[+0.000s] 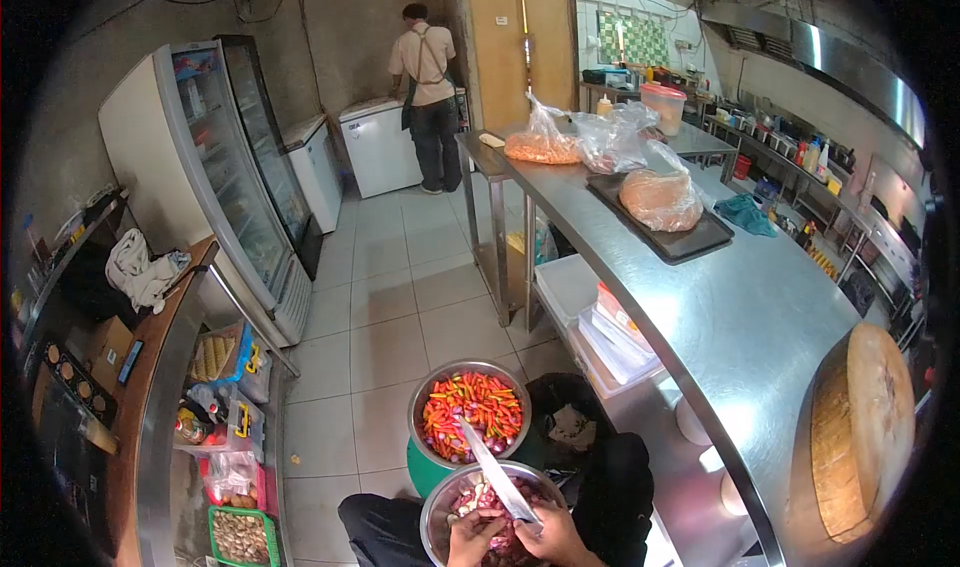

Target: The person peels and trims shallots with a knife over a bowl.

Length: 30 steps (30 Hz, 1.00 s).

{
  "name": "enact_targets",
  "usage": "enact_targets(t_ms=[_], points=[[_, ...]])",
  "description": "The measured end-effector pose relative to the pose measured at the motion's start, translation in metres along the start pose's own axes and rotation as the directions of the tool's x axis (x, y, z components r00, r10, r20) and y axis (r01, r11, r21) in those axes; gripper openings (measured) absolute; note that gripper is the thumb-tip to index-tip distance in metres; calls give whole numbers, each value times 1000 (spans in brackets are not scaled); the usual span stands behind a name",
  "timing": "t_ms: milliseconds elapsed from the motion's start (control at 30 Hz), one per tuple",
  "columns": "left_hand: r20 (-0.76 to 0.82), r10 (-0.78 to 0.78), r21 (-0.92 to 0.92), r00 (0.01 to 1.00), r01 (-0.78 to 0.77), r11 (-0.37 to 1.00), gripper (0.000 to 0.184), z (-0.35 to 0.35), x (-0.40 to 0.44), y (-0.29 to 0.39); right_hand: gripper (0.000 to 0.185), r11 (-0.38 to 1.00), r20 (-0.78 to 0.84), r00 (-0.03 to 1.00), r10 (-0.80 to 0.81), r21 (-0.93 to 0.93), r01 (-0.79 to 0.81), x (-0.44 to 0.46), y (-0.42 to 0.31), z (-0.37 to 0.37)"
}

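Observation:
My right hand is closed around a large knife, whose broad blade points up and away over the bowls. Beside it, my left hand pinches a small reddish piece that looks like a shallot, mostly covered by the fingers. Both hands are over a steel bowl of shallots between my knees. Just beyond stands a second steel bowl with red and orange chillies and some shallots.
On the right, a steel table carries a round wooden chopping block, a black tray and plastic bags. A black bin bag is near my right knee. Shelves and fridges line the left. A person stands at a chest freezer.

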State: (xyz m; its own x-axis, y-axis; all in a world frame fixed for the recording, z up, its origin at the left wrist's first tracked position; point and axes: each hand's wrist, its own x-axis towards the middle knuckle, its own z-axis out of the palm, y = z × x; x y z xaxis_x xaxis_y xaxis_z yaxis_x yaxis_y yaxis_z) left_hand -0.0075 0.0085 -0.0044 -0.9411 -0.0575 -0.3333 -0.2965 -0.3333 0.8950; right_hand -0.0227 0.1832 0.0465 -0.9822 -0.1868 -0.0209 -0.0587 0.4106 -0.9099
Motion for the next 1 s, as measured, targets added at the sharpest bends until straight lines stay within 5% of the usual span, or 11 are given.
enact_targets(t_ms=[67,133,233,300,467,533,667,733,767,933,1000], points=[[2,74,87,997,-74,993,19,10,-3,9,25,1000,5,1000,20,4,-20,0,12,7],[10,150,175,989,-149,973,21,12,-1,8,26,949,-180,932,-316,-40,314,2,44,26],[76,247,-28,966,-246,969,29,7,5,-7,27,957,-191,938,-289,-22,290,1,30,21],[-19,330,227,944,-317,921,36,10,3,-13,28,965,-166,951,-263,-30,261,0,26,18],[-51,356,230,933,-336,913,32,16,2,-5,31,964,-110,963,-244,-137,229,1,28,21],[-57,363,204,930,-345,916,31,18,2,-6,33,925,-299,876,-378,-155,346,7,18,25],[-70,347,348,935,-303,887,26,15,6,-15,36,955,-321,899,-296,-100,279,8,39,33],[-39,381,394,924,-337,855,25,15,6,-19,40,956,-56,970,-235,-195,220,3,45,25],[-58,381,363,923,-336,869,23,17,5,-20,40,956,-59,971,-234,-197,218,2,50,27],[-50,272,334,961,-240,912,19,13,4,-19,49,857,-194,862,-469,-335,391,2,37,27],[-33,401,308,916,-372,876,19,18,2,-8,48,824,-227,832,-507,-411,390,2,30,26]])
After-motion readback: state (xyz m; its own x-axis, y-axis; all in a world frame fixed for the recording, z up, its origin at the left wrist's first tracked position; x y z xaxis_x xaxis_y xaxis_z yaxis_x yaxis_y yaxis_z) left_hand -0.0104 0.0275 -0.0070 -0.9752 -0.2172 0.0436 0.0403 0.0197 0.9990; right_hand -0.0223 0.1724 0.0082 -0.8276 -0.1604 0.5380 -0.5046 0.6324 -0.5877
